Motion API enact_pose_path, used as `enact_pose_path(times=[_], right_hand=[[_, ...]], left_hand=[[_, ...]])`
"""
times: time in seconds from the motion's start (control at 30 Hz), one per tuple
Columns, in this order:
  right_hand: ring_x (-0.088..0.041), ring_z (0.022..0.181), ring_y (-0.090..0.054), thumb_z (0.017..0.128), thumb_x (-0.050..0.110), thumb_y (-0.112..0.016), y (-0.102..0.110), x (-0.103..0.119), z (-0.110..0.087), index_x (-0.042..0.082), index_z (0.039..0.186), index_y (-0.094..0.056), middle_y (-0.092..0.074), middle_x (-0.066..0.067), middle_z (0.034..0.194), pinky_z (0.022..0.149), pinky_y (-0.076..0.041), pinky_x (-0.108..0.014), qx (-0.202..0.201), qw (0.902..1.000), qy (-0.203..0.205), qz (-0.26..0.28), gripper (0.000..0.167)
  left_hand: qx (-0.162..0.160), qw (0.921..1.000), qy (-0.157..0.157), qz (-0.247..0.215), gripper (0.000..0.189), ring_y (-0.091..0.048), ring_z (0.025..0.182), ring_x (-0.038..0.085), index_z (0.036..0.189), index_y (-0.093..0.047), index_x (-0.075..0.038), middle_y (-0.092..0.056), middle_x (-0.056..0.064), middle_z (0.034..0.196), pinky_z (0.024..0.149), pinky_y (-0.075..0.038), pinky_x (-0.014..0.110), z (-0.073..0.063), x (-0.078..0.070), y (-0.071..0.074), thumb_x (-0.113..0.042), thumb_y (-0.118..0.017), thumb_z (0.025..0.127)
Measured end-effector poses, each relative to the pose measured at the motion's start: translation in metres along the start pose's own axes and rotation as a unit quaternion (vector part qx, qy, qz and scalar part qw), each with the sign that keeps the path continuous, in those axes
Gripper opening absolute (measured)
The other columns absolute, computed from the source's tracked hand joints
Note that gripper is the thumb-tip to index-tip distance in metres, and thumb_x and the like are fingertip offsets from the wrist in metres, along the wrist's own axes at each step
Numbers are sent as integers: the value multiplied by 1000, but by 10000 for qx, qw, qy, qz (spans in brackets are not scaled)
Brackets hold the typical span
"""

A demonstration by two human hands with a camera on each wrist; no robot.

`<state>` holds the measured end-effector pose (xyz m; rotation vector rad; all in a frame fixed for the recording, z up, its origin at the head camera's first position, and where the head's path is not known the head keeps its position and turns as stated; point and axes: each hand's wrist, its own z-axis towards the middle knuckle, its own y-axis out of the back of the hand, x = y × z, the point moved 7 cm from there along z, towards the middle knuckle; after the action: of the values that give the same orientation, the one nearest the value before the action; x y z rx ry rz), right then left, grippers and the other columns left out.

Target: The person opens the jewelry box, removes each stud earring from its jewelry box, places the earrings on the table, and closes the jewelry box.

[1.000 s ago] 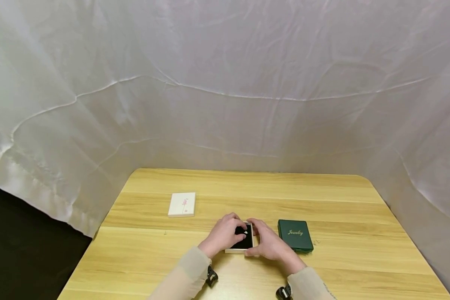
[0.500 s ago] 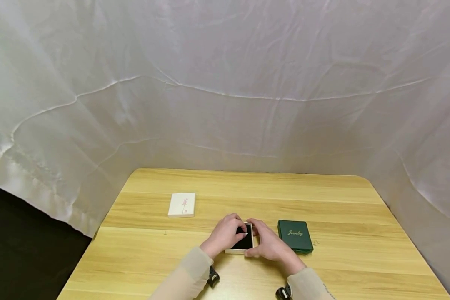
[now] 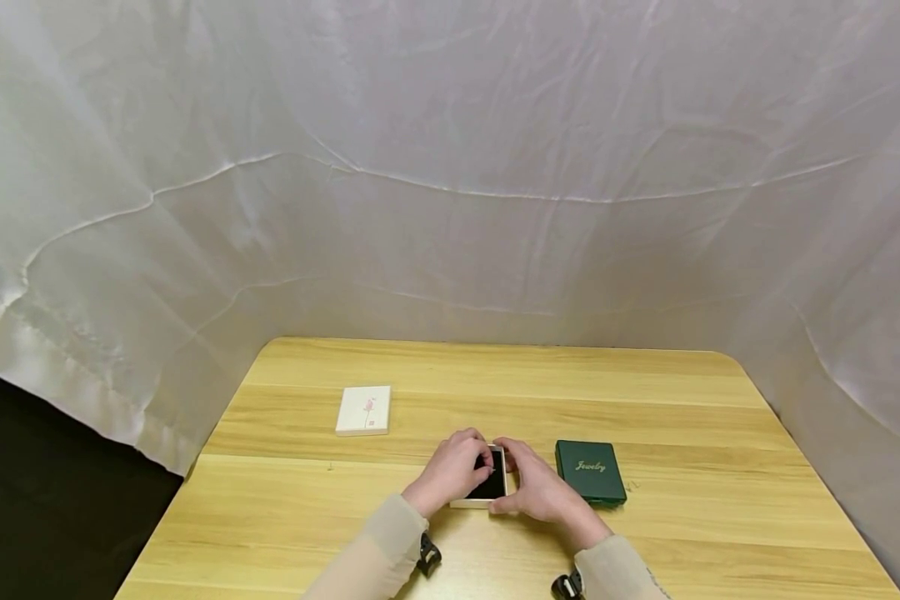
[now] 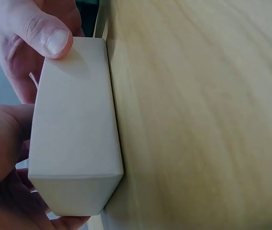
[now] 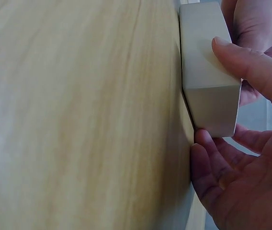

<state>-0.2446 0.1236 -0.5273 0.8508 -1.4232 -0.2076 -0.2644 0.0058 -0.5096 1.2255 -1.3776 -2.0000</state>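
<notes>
A small white box (image 3: pixel 471 503) with a black inner pad (image 3: pixel 497 485) sits lidless on the table. My left hand (image 3: pixel 448 473) reaches over its left side, thumb and forefinger pinching a tiny silver star-shaped jewelry piece (image 3: pixel 492 471) at the pad; the fingers hide most of it. My right hand (image 3: pixel 537 487) grips the box's right end, thumb on the near wall and fingers around the far side. In the left wrist view the box's plain near wall (image 4: pixel 76 110) fills the middle. The right thumb (image 5: pixel 241 62) presses that wall in the right wrist view.
A dark green case (image 3: pixel 591 472) marked "Jewelry" lies just right of the right hand. Farther back on the left is a flat white lid-like square (image 3: pixel 363 410) with a pink flower print. Pale curtains (image 3: pixel 450 250) surround the wooden table (image 3: pixel 682 550).
The left thumb and forefinger have closed together on the silver star piece, which showed plainly on the pad before and is now mostly covered. The right hand and box stay put.
</notes>
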Motion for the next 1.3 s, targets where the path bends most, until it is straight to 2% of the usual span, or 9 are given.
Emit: enact_pose_path(times=[0.2,0.43,0.77,0.97,1.3], right_hand=[[-24,103,-49,70,29,-90,0,0,0,2,145,-39,-50,-11,129,83,-43,-42,2,10000,-13,-17,94],[-25,105,-50,70,28,-90,0,0,0,3,145,-40,-51,-11,127,85,-43,-44,12,10000,-36,91,94],[-25,105,-50,68,28,-91,1,1,-2,5,144,-41,-52,-12,124,86,-43,-45,-17,9999,-93,115,94],[-25,106,-50,68,26,-91,1,1,-2,5,144,-41,-51,-11,126,88,-43,-46,-70,9999,-92,121,93],[-26,106,-48,69,24,-90,0,2,-1,4,144,-40,-50,-11,125,90,-42,-48,9,9998,-103,191,92]], left_hand=[[66,9999,-120,27,9,-59,95,18,78,-71,-19,-63,-1,99,84,-51,37,-1,0,1,-16,-75,84],[137,9997,-161,-90,9,-61,98,18,77,-70,-20,-63,0,105,88,-50,38,-5,2,4,-16,-74,84],[-55,9988,22,-477,12,-59,107,23,77,-67,-19,-61,6,118,93,-49,36,-19,10,22,-14,-72,87],[-280,9976,60,-634,11,-59,108,25,79,-67,-17,-62,8,117,95,-48,40,-30,23,39,-13,-72,88],[-397,9950,283,-877,10,-61,96,23,83,-66,-14,-64,0,98,88,-51,44,-59,56,63,-7,-72,87]])
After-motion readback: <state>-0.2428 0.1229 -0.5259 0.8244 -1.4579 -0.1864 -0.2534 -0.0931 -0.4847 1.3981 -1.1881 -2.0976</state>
